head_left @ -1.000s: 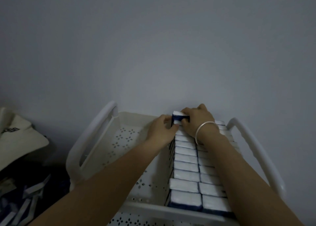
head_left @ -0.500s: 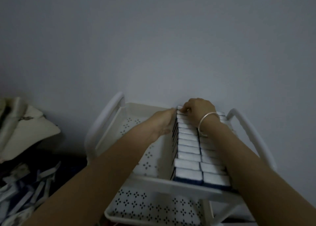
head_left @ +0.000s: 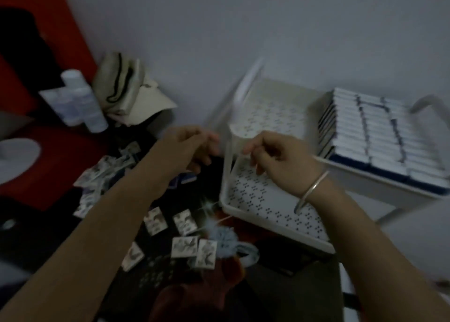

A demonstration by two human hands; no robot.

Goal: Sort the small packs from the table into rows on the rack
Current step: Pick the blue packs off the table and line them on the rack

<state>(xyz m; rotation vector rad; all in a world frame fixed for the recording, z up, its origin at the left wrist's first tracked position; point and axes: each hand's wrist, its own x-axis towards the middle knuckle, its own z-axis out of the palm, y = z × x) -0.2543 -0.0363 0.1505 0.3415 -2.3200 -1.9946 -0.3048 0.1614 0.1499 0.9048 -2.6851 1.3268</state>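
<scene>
Two bottles (head_left: pixel 81 102): pale and blurred, they stand at ten o'clock in the view on a red surface, well apart from the work and, I judge, set aside.
Cap (head_left: pixel 131 95): beige cloth, slumped against the wall at the bottles' three o'clock.
Loose packs (head_left: pixel 155 220): the unsorted stock lies flat with printed faces up, scattered over the dark table (head_left: pixel 209 195) from nine to six o'clock in the view. It is spread out so that single packs can be picked.
Left hand (head_left: pixel 192 148): hovers over the scatter's far edge. Fingers are slack and loosely curled, with nothing seen in them through the blur. It is likely reaching for a pack.
Right hand (head_left: pixel 275 156): at the left hand's three o'clock, over the rack's near-left corner. Fingers are loosely bent and, as far as the blur shows, empty. A bangle (head_left: pixel 311 190) sits on the wrist.
Rack (head_left: pixel 275 226): white, with perforated tiers, standing just beside the table so packs travel a short way.
Sorted packs (head_left: pixel 379 131): at two o'clock in the view, on the upper tier. They stand on edge in tight rows against its right side. Perforated floor shows to their left, where I judge the next row belongs.
</scene>
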